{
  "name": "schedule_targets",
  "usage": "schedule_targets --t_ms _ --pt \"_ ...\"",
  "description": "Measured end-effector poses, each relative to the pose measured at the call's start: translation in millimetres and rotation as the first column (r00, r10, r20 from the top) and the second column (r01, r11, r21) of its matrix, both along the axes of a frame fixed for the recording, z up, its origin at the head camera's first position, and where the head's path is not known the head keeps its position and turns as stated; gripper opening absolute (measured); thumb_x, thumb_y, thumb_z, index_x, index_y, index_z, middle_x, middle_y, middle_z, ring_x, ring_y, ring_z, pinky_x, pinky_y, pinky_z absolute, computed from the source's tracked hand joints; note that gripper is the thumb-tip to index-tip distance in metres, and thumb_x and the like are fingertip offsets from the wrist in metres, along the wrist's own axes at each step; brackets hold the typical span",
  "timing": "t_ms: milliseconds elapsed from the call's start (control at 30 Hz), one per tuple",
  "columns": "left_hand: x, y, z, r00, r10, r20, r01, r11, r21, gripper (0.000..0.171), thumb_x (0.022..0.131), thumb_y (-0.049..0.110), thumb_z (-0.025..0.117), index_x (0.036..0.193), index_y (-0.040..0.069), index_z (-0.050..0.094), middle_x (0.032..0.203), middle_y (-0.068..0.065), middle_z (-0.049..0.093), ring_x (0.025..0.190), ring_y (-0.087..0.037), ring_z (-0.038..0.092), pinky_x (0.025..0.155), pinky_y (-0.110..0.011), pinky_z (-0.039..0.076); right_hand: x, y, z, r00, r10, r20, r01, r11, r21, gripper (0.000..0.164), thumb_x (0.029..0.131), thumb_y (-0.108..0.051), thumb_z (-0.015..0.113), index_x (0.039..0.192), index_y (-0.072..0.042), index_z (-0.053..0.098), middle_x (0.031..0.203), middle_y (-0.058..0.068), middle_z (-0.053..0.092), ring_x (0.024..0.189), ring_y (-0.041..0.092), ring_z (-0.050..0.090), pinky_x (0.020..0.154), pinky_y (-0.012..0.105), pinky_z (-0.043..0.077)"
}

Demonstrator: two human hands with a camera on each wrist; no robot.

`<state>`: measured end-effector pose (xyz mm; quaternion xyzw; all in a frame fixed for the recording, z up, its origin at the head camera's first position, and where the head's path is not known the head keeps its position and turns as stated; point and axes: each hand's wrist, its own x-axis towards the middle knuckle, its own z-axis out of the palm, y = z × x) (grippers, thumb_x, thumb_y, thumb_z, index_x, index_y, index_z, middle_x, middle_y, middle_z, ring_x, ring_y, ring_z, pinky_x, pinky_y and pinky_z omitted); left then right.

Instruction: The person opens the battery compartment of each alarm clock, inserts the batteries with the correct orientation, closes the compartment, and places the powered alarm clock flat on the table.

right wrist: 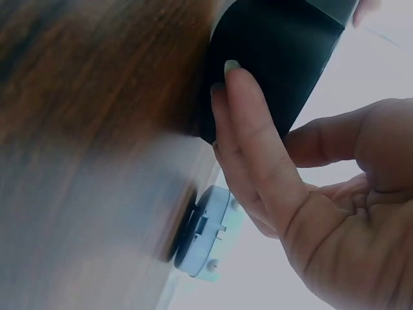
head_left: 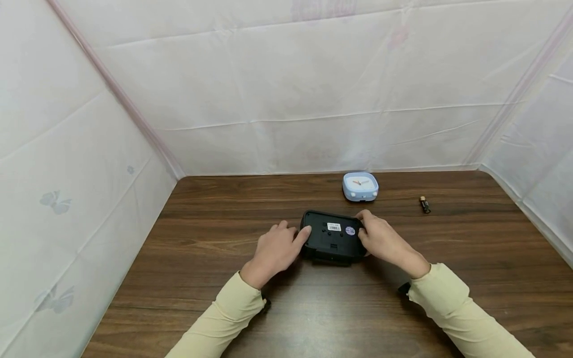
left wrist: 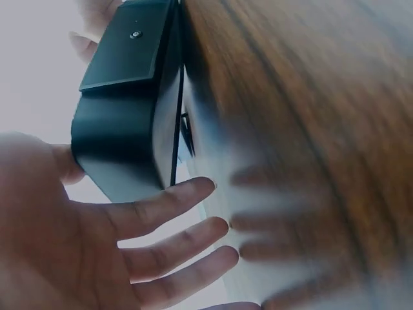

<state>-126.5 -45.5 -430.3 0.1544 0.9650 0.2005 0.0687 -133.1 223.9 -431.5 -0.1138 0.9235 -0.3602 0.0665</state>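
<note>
A black boxy device (head_left: 329, 238) with rounded corners lies between both hands. Its upward face carries a white barcode label, a round purple sticker and a small notched tab. My left hand (head_left: 278, 247) pinches the device's left end, thumb over the top edge and index finger at the lower edge; the other fingers stretch out beside it in the left wrist view. At the opposite end, my right hand (head_left: 381, 239) grips with the thumb on the top face and fingers along the side (right wrist: 255, 119). The underside is mostly hidden.
A light blue clock (head_left: 360, 187) with a white dial lies behind the device, close to the back wall sheet. Further right sits a small black battery (head_left: 424, 204) with a gold end. White sheeting (head_left: 268, 89) rises around the wooden table (head_left: 201, 209).
</note>
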Motion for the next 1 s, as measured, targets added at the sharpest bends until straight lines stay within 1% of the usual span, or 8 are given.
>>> schedule_targets --t_ms 67,167,267,467,600,700,833,1000 --pt "-0.1 0.4 1.5 1.0 0.014 0.016 -0.014 0.999 0.052 0.069 0.115 0.053 0.033 0.134 0.0 0.071 0.141 -0.021 0.062 0.124 -0.039 0.061 0.095 -0.058 0.053 0.0 1.1 -0.2 1.0 0.006 0.006 -0.006 1.0 -0.024 0.032 0.105 0.006 0.047 0.136 0.014 0.047 0.108 0.03 0.067 0.058 0.017 0.065 0.052 0.032 0.056" --pt "-1.1 1.8 2.9 0.997 0.045 0.062 -0.053 0.987 0.149 0.065 0.114 0.052 0.034 0.109 0.001 0.074 0.115 -0.018 0.068 0.097 -0.034 0.066 0.081 -0.05 0.054 -0.4 2.7 0.0 1.0 0.019 0.025 -0.018 0.999 -0.05 0.031 0.106 0.006 0.048 0.136 0.014 0.046 0.099 0.024 0.066 0.057 0.018 0.065 0.053 0.033 0.056" --pt "-2.9 2.8 3.4 0.989 0.078 0.122 -0.105 0.967 0.234 0.058 0.113 0.051 0.036 0.086 0.007 0.062 0.087 -0.011 0.058 0.072 -0.026 0.053 0.068 -0.041 0.043 -0.5 3.2 1.4 0.999 0.026 0.031 -0.024 0.999 -0.044 0.033 0.106 0.005 0.05 0.137 0.014 0.046 0.094 0.019 0.064 0.059 0.019 0.066 0.055 0.035 0.057" --pt "-6.5 -0.7 2.7 0.981 0.074 0.18 -0.13 0.937 0.323 0.063 0.112 0.06 0.034 0.088 0.007 0.06 0.077 -0.007 0.049 0.067 -0.022 0.046 0.066 -0.038 0.038 3.8 0.7 5.8 0.98 0.039 -0.196 -0.006 0.986 0.168 0.035 0.099 0.002 0.068 0.131 0.012 0.058 0.102 0.018 0.058 0.068 0.018 0.056 0.062 0.036 0.05" --pt "-8.4 -4.7 2.8 0.986 0.078 0.144 -0.127 0.922 0.366 0.068 0.112 0.061 0.033 0.094 0.004 0.064 0.075 -0.005 0.05 0.069 -0.022 0.048 0.069 -0.039 0.041 7.9 -3.0 6.2 0.924 0.117 -0.363 -0.044 0.978 0.202 0.041 0.09 0.006 0.079 0.128 0.008 0.063 0.107 0.019 0.056 0.068 0.017 0.054 0.061 0.036 0.049" --pt "-8.8 -6.0 4.1 0.989 0.099 0.106 -0.134 0.908 0.397 0.063 0.113 0.059 0.034 0.086 0.008 0.06 0.072 -0.002 0.046 0.066 -0.019 0.045 0.068 -0.037 0.04 8.8 -5.6 4.7 0.895 0.177 -0.41 -0.111 0.977 0.181 0.039 0.088 0.01 0.079 0.124 0.006 0.066 0.105 0.014 0.059 0.075 0.017 0.062 0.065 0.035 0.054" --pt "-7.4 -4.7 7.9 0.992 0.119 0.049 -0.128 0.887 0.444 0.054 0.113 0.05 0.042 0.075 0.012 0.047 0.067 -0.001 0.039 0.059 -0.018 0.036 0.062 -0.035 0.034 8.6 -6.1 3.5 0.914 0.191 -0.357 -0.145 0.978 0.151 0.036 0.09 0.01 0.076 0.124 0.006 0.066 0.107 0.013 0.062 0.081 0.017 0.068 0.069 0.035 0.057" --pt "-8.4 -2.8 9.4 0.994 0.109 -0.03 -0.082 0.878 0.472 0.046 0.113 0.033 0.048 0.072 0.012 0.044 0.066 -0.001 0.038 0.057 -0.017 0.035 0.06 -0.034 0.033 8.9 -5.6 5.3 0.931 0.162 -0.326 -0.12 0.982 0.145 0.032 0.094 0.001 0.076 0.124 0.005 0.066 0.106 0.011 0.064 0.083 0.017 0.067 0.07 0.036 0.056"
